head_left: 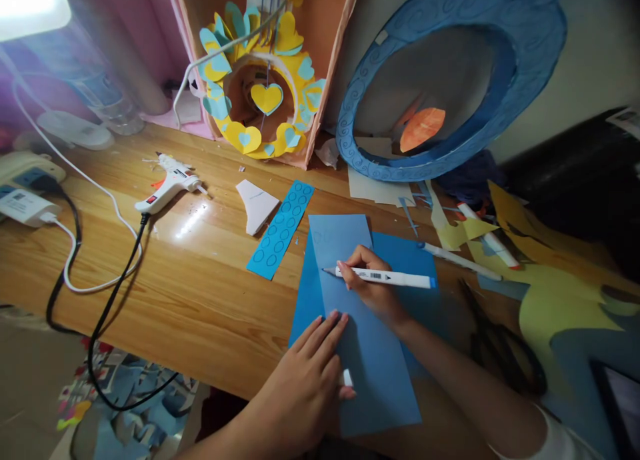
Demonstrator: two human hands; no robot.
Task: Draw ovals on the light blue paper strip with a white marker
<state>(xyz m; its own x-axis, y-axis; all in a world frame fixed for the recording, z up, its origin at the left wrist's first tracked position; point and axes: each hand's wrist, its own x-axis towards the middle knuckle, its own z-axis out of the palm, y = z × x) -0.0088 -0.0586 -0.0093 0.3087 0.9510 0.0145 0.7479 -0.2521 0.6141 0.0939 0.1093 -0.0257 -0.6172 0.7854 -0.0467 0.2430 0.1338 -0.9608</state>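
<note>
On a wooden tabletop [200, 293], the left hand [300, 380], fingers [327, 330] flat and together, apparently pins a blue sheet [375, 373] still, while the right hand [374, 288] pinches a marker [395, 279], its tip just beyond them.

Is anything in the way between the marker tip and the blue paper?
Nothing visible. The right hand holds the marker with its tip right at a bare part of the blue paper. The left hand lies flat lower down the sheet, away from the tip.

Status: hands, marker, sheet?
Right hand grips white marker, tip at light blue sheet. Left hand flat, pinning sheet. Circle-marked strip lies apart, left of it.
</note>
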